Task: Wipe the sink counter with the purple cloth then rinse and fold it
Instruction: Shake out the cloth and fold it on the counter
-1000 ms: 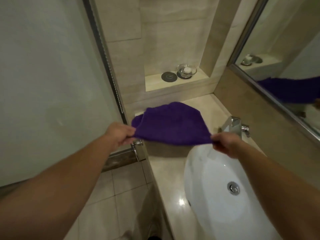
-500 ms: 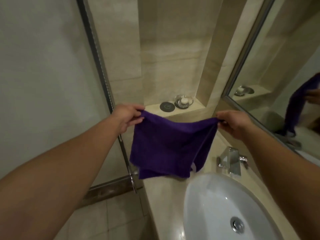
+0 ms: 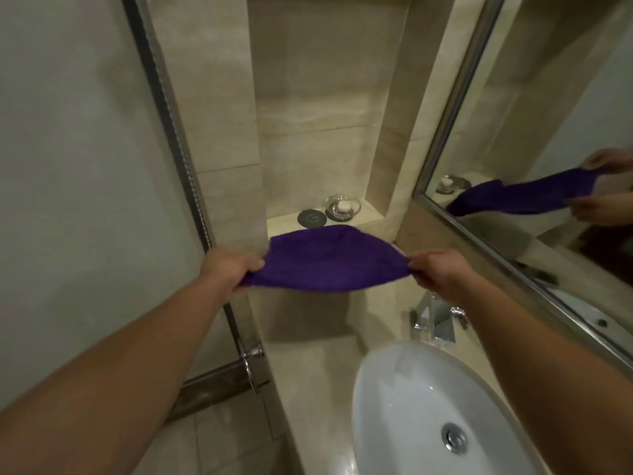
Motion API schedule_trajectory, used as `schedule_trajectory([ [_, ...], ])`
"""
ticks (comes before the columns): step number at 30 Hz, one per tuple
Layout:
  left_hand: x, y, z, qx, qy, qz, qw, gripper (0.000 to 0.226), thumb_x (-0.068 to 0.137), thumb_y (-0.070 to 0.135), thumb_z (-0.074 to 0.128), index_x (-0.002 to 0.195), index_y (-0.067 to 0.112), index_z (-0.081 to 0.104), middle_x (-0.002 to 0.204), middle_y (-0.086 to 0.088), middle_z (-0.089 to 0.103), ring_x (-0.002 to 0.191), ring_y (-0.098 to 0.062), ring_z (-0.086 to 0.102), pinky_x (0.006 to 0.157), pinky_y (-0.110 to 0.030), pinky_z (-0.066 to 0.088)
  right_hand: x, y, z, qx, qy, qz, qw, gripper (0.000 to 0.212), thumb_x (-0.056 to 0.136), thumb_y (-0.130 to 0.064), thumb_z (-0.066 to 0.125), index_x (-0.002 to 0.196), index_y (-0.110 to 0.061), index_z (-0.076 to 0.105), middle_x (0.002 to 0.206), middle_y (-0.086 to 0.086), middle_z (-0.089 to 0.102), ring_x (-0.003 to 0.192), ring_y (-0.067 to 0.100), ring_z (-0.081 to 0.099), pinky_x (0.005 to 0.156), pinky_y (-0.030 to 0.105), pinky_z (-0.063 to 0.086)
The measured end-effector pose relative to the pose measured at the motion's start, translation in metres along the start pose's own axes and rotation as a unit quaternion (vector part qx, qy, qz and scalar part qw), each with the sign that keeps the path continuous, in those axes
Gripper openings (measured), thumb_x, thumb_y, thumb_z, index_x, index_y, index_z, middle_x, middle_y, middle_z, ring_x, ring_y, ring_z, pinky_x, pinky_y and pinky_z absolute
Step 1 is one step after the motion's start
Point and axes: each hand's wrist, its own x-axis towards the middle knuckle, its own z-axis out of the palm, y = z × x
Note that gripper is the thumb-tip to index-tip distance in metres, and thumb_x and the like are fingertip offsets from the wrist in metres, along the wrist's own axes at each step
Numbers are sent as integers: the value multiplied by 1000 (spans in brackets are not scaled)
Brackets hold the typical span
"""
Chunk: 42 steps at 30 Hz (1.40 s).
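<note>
The purple cloth [image 3: 332,260] hangs stretched above the worktop [image 3: 308,337], at 11 o'clock from the sink [image 3: 411,406]. The left grip [image 3: 227,270] pinches its 9 o'clock end, and the right grip [image 3: 436,274] pinches its 3 o'clock end.

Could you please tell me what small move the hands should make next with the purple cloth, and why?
Probably lower the purple cloth flat onto the counter, ready for folding. The left hand and right hand each pinch one end, holding it stretched in the air above that surface, just beyond the sink, so it seems set to be laid down.
</note>
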Motion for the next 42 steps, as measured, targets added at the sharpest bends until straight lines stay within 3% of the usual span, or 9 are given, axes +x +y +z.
schedule_trajectory([
  [6,-4,-102,-2,57,-29,-92,994,15,86,7,74,101,9,73,100,-14,71,71,-21,66,40,-23,50,-13,90,-4,-87,12,109,990,6,92,-2,62,87,3,61,71,16,57,54,18,53,44,24,46],
  [13,-23,-166,4,145,-68,-103,982,14,87,11,73,100,8,70,77,-16,68,48,-19,53,38,-21,40,-30,160,-14,-208,-15,217,954,13,93,1,57,93,11,65,72,19,62,54,21,58,42,24,46],
  [21,-40,-207,0,166,-143,-211,953,55,80,-25,53,125,5,60,102,-14,65,83,-27,62,59,-29,52,-35,218,-4,-235,-20,273,933,8,83,12,63,75,9,61,67,20,63,58,30,63,49,29,51],
  [26,-52,-233,-1,146,-183,-265,935,82,73,-27,53,139,22,51,121,-8,65,106,-29,62,75,-40,57,-29,229,17,-425,-93,311,845,20,83,-4,73,100,0,64,93,15,66,78,23,64,76,35,60],
  [29,-58,-250,-2,109,-182,-280,936,105,70,-27,54,152,34,30,109,-14,70,93,-26,65,68,-38,60,-14,220,52,-529,-101,146,830,34,89,-25,69,116,-7,59,119,13,63,102,27,62,87,35,53],
  [31,-55,-262,-2,92,-182,-285,936,111,68,-27,57,155,33,22,106,-22,71,89,-26,66,73,-42,59,3,202,88,-522,-110,12,846,19,90,-24,64,105,-12,62,114,11,67,92,25,60,79,30,47],
  [37,-34,-277,1,-5,-164,-336,928,71,81,14,76,141,29,42,114,-6,67,98,-23,67,70,-34,58,71,150,217,-476,-148,-173,849,39,86,-30,65,124,-19,63,127,8,60,117,32,56,97,38,47],
  [39,-20,-278,6,-1,-131,-335,933,47,92,44,64,133,28,47,107,-9,68,95,-24,67,77,-36,57,89,140,249,-491,-166,-197,832,48,88,-34,62,133,-19,55,132,7,56,121,31,51,98,41,48],
  [42,7,-272,17,91,-139,-296,941,30,102,49,42,113,27,59,100,-15,71,88,-25,67,82,-34,53,115,136,279,-529,-166,-217,804,59,93,-43,56,144,-16,43,140,9,52,128,32,46,102,45,45],
])
